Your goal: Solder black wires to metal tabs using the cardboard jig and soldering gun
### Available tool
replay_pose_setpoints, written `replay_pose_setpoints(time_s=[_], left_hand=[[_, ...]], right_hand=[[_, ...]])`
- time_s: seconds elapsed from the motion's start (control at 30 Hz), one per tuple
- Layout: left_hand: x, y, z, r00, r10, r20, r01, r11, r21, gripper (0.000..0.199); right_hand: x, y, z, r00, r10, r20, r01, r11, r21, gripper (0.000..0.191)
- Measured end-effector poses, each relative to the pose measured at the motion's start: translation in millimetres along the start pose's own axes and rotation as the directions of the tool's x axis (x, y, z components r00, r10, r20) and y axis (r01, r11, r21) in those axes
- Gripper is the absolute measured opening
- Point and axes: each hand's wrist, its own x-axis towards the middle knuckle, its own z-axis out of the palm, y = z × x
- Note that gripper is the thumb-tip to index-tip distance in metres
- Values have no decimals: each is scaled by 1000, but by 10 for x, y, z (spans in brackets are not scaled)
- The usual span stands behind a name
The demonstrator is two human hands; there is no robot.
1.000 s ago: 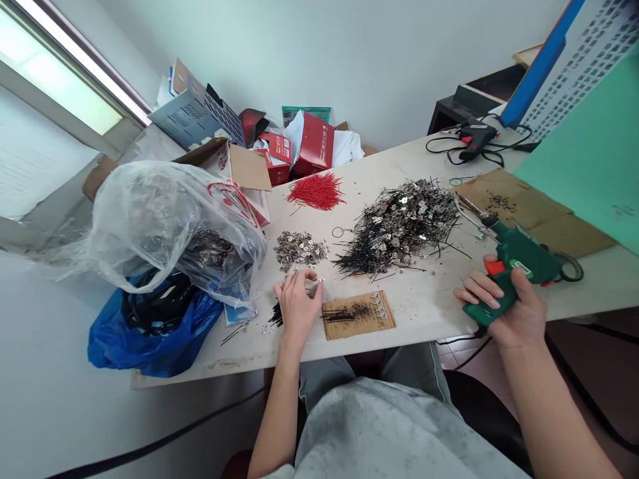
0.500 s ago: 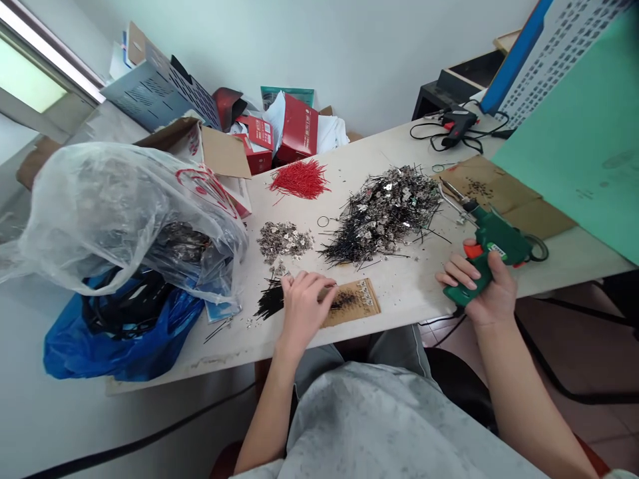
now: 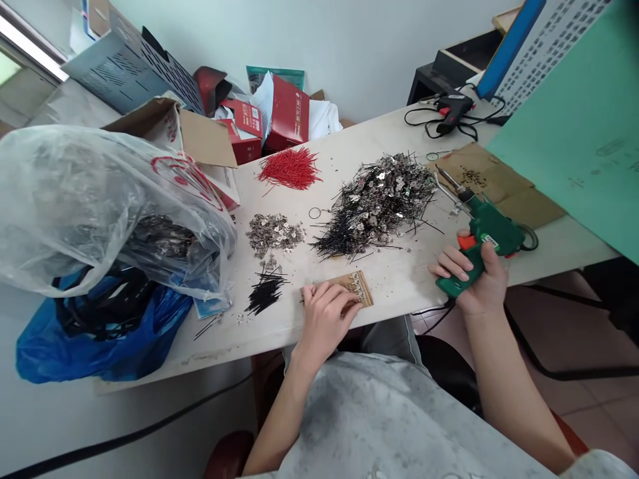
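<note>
My right hand is wrapped round the grip of a green soldering gun. The gun's metal tip points up and left, beside a large pile of black wires with metal tabs. My left hand is over a small brown cardboard piece, fingers bent and drawn together near a row of small metal tabs at its right end. What those fingertips pinch, if anything, is hidden. Left of this hand lies a bundle of short black wires, with a heap of loose metal tabs behind it.
Red wires lie farther back on the white table. Plastic bags and an open carton crowd the left side. A black glue gun with its cord sits back right, near a flat cardboard sheet and a green panel.
My left hand has moved right, from beside the black wire bundle to the tabs on the cardboard piece. My right hand still holds the soldering gun. The view has shifted slightly.
</note>
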Motion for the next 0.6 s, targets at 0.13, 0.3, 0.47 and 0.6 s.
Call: replay_pose_setpoints(time_s=[0.13,0.3,0.47,0.6], left_hand=[[-12,-9,2,1000,-16,10,16,1000,15,10],[-15,-6,3,999,-14,29,13,1000,20,11],[-32,7,31,999,-19,33,18,999,32,15],[-43,31,65,1000,-8,4,8,1000,29,14]], right_hand=[[-3,0,0,1000,-2,1,2,1000,-2,40],[-5,-2,-2,1000,0,8,0,1000,15,41],[-7,5,-12,1000,4,16,-5,999,32,39],[-4,11,-34,1000,7,19,-8,998,68,39]])
